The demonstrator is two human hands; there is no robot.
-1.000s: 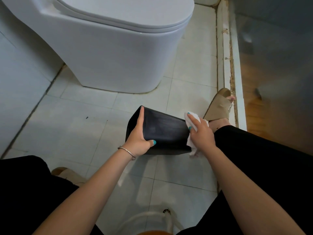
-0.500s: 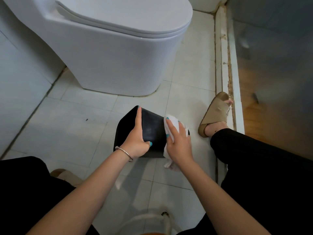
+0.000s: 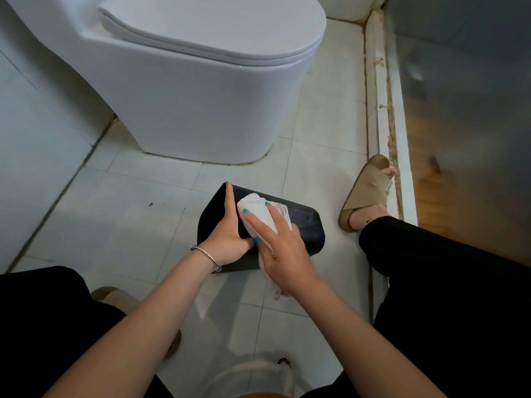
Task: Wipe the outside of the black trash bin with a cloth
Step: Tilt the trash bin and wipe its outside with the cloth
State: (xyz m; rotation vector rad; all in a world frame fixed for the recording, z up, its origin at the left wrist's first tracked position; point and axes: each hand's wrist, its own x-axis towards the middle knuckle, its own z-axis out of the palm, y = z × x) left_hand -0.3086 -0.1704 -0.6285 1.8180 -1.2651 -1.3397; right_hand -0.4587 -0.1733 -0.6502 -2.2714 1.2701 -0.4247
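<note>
Wiping: right hand (image 3: 283, 248) presses cloth (image 3: 260, 211) flat on bin (image 3: 304, 225), fingers straight
left hand (image 3: 228, 239): grips bin's left edge, forefinger along it, thumb curled on near face
bin: tipped on floor (image 3: 129, 202), just before toilet (image 3: 201, 90)
sandal (image 3: 365, 193): right of bin

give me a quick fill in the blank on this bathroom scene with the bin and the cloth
1. The right hand presses a ____ cloth onto the black trash bin.
2. The left hand steadies the bin, and on its wrist is a thin ____.
3. Behind the bin stands a white ____ with its lid closed.
4. The foot near the door sill wears a tan ____.

Missing words: white; bracelet; toilet; sandal
</note>
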